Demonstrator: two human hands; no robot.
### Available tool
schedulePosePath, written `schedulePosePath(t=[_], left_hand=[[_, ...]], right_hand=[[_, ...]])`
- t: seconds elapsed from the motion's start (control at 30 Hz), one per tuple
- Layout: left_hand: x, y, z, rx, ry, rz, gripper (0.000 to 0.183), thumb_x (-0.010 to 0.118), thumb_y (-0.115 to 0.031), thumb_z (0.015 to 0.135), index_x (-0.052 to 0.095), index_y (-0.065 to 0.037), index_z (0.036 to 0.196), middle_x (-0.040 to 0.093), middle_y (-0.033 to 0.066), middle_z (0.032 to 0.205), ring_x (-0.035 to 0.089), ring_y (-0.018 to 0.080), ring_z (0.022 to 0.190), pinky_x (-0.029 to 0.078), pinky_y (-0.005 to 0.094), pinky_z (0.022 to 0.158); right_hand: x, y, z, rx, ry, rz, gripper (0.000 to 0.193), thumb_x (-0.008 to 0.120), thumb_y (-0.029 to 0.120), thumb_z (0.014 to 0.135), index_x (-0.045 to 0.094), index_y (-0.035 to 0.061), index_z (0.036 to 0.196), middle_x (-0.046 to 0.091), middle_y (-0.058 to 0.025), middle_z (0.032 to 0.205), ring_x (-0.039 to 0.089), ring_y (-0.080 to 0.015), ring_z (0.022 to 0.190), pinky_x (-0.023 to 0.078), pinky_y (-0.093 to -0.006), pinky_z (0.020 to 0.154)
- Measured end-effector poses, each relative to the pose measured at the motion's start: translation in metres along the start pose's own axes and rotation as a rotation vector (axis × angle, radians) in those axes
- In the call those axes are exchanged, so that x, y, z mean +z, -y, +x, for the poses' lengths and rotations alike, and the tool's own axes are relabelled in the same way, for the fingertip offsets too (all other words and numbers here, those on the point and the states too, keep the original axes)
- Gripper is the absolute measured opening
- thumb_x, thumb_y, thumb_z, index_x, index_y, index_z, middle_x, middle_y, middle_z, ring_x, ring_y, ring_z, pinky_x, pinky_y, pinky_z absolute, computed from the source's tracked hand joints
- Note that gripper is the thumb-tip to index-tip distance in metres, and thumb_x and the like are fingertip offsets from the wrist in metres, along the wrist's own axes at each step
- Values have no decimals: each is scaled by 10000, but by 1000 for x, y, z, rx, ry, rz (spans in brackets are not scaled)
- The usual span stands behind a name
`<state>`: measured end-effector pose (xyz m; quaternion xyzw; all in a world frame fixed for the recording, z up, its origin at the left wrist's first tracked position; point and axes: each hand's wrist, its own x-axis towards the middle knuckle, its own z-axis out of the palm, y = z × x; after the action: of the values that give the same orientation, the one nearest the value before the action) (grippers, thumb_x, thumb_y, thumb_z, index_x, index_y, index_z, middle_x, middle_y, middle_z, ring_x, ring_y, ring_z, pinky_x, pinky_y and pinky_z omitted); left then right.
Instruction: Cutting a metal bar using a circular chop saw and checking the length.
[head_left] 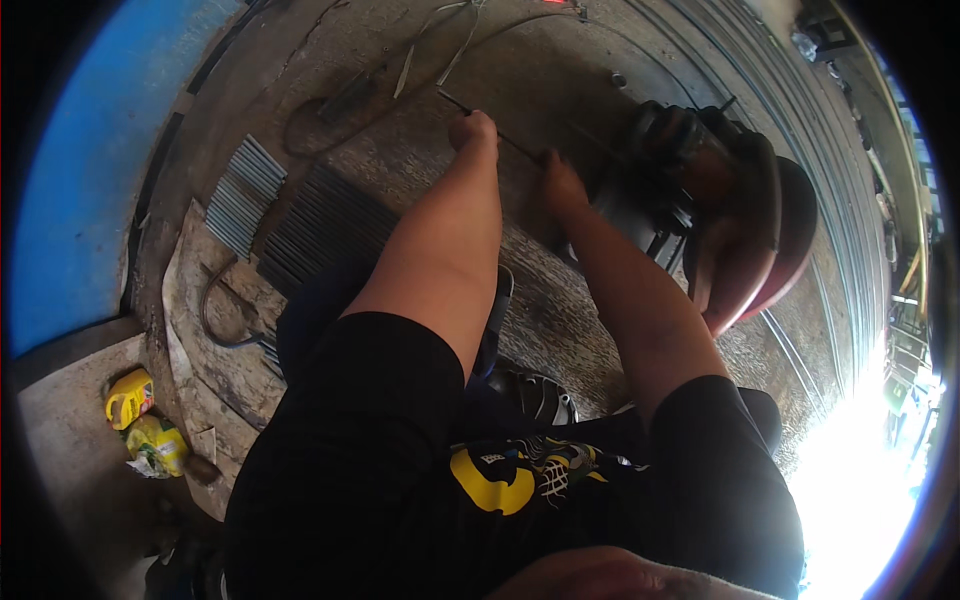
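Note:
A thin dark metal rod (518,146) runs slantwise between my two hands, above the stained floor. My left hand (472,128) is closed round it near its far left end, which sticks out past the fist. Lower and to the right, my right hand (562,185) grips the other end of the rod. Just right of that hand stands a black and dark red machine with a curved guard (745,240), which looks like a cut-off saw. Its base is partly hidden by my right forearm.
Short silver rods (245,195) lie in a row at the left, beside a row of dark rods (325,225). Long metal bars (800,150) stretch along the right. A cable (340,140) curls across the floor. A yellow bottle (130,398) and yellow bag (157,445) sit lower left.

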<state>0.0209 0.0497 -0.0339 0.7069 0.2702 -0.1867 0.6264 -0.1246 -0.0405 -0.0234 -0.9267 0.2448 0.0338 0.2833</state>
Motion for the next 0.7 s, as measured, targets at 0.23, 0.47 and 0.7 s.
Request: schedulePosePath(t=[0.23, 0.47, 0.7], left_hand=[[-20, -4, 58, 78, -111, 258, 270, 505, -142, 905, 596, 21, 1101, 660, 197, 999, 664, 336, 907, 556, 404, 756], [0, 35, 49, 347, -353, 999, 468, 679, -267, 825, 543, -11, 1192, 593, 231, 1141, 593, 348, 1074, 471, 418, 935], [-27, 38, 77, 107, -97, 970, 531, 714, -332, 785, 507, -90, 1210, 536, 173, 1246, 523, 324, 1180, 465, 424, 948]], right_hand=[[38, 14, 33, 45, 331, -219, 319, 393, 124, 934, 542, 75, 1211, 587, -218, 1163, 593, -367, 1075, 502, -473, 863], [72, 33, 57, 38, 403, -211, 291, 410, 99, 936, 571, 67, 1176, 618, -175, 1150, 605, -333, 1077, 523, -431, 855], [77, 48, 61, 89, 458, -211, 331, 436, 123, 935, 522, 73, 1251, 615, -183, 1155, 600, -325, 1090, 516, -431, 874]])
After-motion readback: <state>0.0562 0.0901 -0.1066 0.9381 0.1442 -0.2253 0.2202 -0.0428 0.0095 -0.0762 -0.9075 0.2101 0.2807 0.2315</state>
